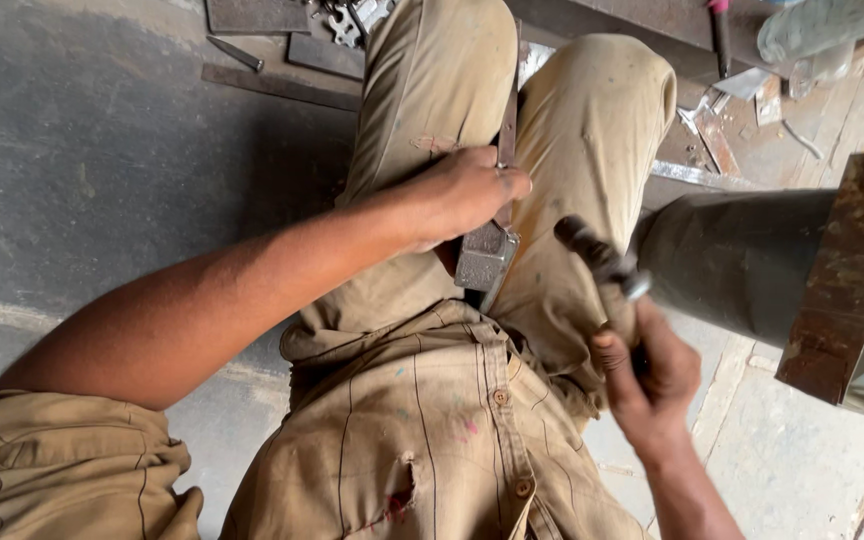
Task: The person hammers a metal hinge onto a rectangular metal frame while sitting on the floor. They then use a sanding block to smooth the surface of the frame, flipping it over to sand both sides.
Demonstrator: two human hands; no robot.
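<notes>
Your left hand [462,195] rests on thigh, fingers curled closed around rusty flat metal strip [507,125] running between your knees. Strip ends in grey square metal block [485,258], just below that hand, lying on khaki trousers [592,130]. Your right hand [647,370] grips dark tool handle [597,255], fingers wrapped tight; tool tip points toward block, close but apart. Grey metal cone [742,260] with rusty bar [842,270] sits at your right. Scrap metal strips [277,85] lie on concrete floor [92,150] ahead.
</notes>
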